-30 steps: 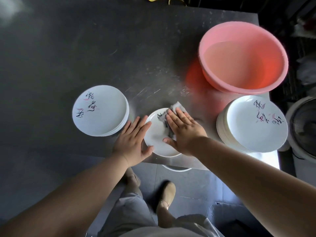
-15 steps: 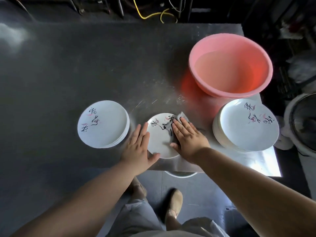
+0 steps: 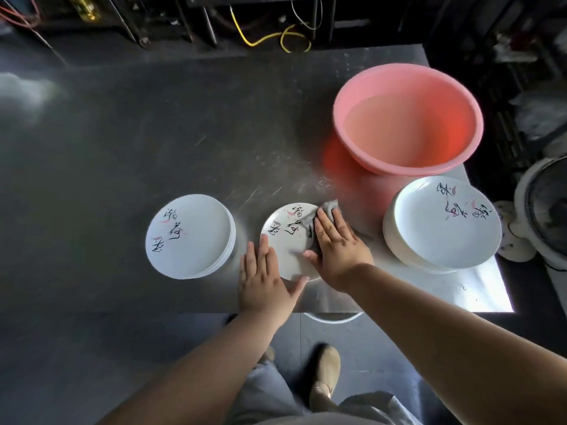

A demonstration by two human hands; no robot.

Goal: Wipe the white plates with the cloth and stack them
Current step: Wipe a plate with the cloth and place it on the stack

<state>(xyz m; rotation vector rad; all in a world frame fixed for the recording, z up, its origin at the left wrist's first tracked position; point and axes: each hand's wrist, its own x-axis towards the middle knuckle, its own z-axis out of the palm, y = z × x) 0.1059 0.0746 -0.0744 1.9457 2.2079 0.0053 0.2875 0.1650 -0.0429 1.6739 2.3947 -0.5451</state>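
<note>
Right hand [image 3: 334, 250] is laid flat, fingers straight and together, pressing the grey cloth [image 3: 319, 219] onto the right half of the single plate [image 3: 288, 240]. A bunched corner of the cloth projects beyond the fingertips, past the far-right rim of the plate. Left hand [image 3: 264, 280] is spread flat with straight fingers on the counter [image 3: 153, 133], at the near-left rim of the same plate; the thumb is extended along the near rim, so the plate is braced against sliding. Nothing is gripped by either hand.

The step in hand is judged to be the wiping of this plate. The plate lies face up, flat on the counter, directly ahead of both hands. Being round, it has no long axis; its painted characters run from the far rim toward the left hand. The cloth's longer dimension runs along the right hand's fingers.

Left of the left hand, close by, a stack of plates [image 3: 190, 237] with the same marking is set. This is judged to be the finished stack. Right of the right hand, a taller stack [image 3: 441, 222] is set, presumably awaiting wiping. Beyond that stack, a pink basin [image 3: 408, 118] stands.

For the next move, the uncovered left half is to be wiped, after which the plate requires lifting by its rim and transfer onto the left stack.
</note>
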